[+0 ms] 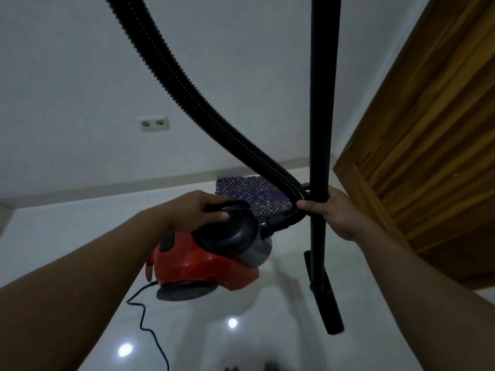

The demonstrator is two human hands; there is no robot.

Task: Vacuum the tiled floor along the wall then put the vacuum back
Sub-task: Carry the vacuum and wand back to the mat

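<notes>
Glossy white floor tiles [267,330] met a white wall [80,76] with a double socket [154,124]. The left hand [198,207] gripped the red canister vacuum's [203,266] handle, holding it above the floor; the right hand [334,212] clasped the upright black wand [321,103].

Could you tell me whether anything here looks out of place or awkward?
Nothing looks damaged or spilled. The red vacuum body hangs tilted off the floor from the left hand on its handle, its cord trailing loose on the tiles, while the right hand grips the wand.
</notes>
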